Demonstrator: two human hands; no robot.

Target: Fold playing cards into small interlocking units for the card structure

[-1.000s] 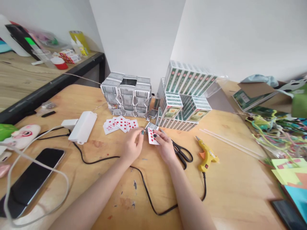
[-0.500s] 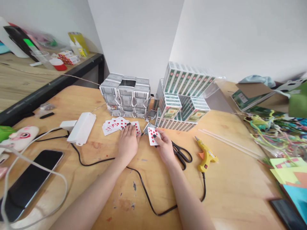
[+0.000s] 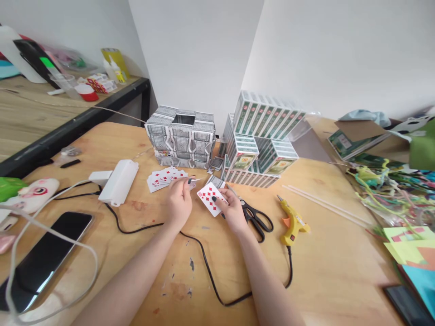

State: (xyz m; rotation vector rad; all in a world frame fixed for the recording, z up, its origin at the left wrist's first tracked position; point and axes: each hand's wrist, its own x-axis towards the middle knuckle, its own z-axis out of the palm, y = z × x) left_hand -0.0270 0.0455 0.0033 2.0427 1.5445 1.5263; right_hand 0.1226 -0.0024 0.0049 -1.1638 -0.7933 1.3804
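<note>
Ten of diamonds (image 3: pixel 210 198) is held face up in the right hand (image 3: pixel 235 214), thumb over the face and fingers beneath; the corner index is left uncovered, and the grip seems chosen to keep the card flat. In the left hand (image 3: pixel 179 199), curled, an edge-on card (image 3: pixel 195 180) appears to be pinched between thumb and fingertips, just above the near-right end of the fanned diamond cards (image 3: pixel 159 179). These are spread overlapping on the wooden table (image 3: pixel 316 280), probably so that each number can be read.

Patterned card pile (image 3: pixel 216 181) is placed just beyond the right hand, backs up, within short reach. Black-handled scissors (image 3: pixel 262 220) are partly hidden by the right hand. Yellow glue gun (image 3: pixel 291 222) is laid farther right, nozzle pointed away from the person, perhaps for the arms' safety; its black cord (image 3: pixel 205 259) is routed leftward beneath the forearms. Clear glue sticks (image 3: pixel 324 204) are laid beyond it.

Folded-card structure (image 3: pixel 181 144) is stood upright at the back, open-topped. Playing-card boxes (image 3: pixel 263 118) are stacked to its right in tiers, the upper row bridged across two lower blocks, apparently for support.
</note>
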